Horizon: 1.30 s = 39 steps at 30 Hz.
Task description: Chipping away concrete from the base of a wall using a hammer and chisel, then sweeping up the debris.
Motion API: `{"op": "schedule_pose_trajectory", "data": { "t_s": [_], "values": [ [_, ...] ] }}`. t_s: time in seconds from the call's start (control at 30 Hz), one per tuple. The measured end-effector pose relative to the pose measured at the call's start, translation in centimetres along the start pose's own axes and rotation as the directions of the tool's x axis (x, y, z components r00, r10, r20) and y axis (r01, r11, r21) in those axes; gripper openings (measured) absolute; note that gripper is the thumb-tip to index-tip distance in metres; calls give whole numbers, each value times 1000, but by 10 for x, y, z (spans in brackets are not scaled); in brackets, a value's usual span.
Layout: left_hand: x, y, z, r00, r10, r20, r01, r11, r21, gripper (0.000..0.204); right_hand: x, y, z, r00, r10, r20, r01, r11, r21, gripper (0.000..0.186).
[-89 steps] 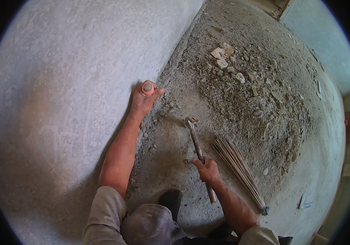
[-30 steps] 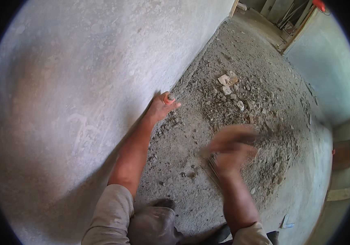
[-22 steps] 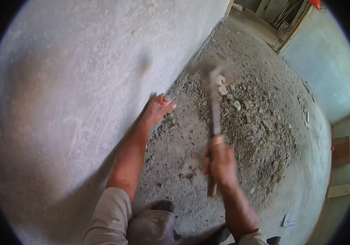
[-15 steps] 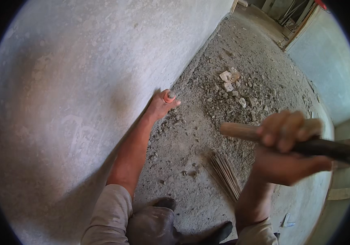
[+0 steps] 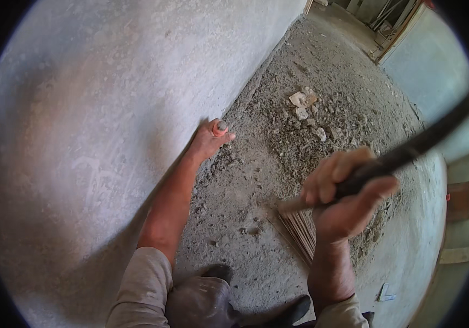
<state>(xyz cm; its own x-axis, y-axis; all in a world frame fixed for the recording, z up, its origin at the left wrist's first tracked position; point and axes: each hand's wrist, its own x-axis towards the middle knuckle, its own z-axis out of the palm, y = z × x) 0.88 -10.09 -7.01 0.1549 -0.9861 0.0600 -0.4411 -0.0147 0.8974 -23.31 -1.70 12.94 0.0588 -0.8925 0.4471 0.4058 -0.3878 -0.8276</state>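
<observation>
Down at the foot of the wall, my left hand (image 5: 203,145) is closed around a chisel (image 5: 222,126). Its grey metal top and an orange-red grip show above my fist, while its lower end is hidden. My right hand (image 5: 339,199) is raised over the floor at the right, wrapped round the handle of a hammer (image 5: 409,150). The handle is bare wood at its near end and black beyond my fingers. It slants up to the right and is blurred; no hammer head can be made out. The two hands are well apart.
A pale plastered wall (image 5: 109,98) rises close on my left. Rubble (image 5: 321,133) and broken chunks cover the rough floor ahead. A bundle of thin sticks (image 5: 300,235) lies below my right hand. My knee (image 5: 199,303) is at the bottom; a doorway (image 5: 349,27) opens at the far end.
My right hand has moved a little left and turned, swinging the hammer's black part upward and its wooden end down. My left hand keeps its hold on the chisel at the wall.
</observation>
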Motion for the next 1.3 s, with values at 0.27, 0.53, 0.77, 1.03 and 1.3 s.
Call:
{"op": "schedule_pose_trajectory", "data": {
  "t_s": [0.27, 0.53, 0.77, 1.03, 1.3],
  "values": [
    [10, -40, 7, 983, 185, -15, -183, 953, -240, 29, -69, 111, -45, 662, 749, -21, -347, 281, -895, 56],
    [-48, 1, 40, 989, 148, 23, -150, 983, 102, 17, -156, 117, -89, 437, 852, -289, -774, 193, -603, 64],
    [-113, -3, 80, 932, 325, 163, -340, 938, 72, 24, -219, 126, -127, 342, 845, -410, -784, 16, -620, 63],
    [-68, 28, 22, 945, 300, -127, -325, 901, -288, 21, -208, 126, -119, 361, 857, -368, -766, 48, -641, 63],
    [-33, -23, 20, 956, 278, -92, -287, 951, -117, 28, -228, 147, -138, 430, 853, -295, -667, 80, -741, 63]
  ]
}}
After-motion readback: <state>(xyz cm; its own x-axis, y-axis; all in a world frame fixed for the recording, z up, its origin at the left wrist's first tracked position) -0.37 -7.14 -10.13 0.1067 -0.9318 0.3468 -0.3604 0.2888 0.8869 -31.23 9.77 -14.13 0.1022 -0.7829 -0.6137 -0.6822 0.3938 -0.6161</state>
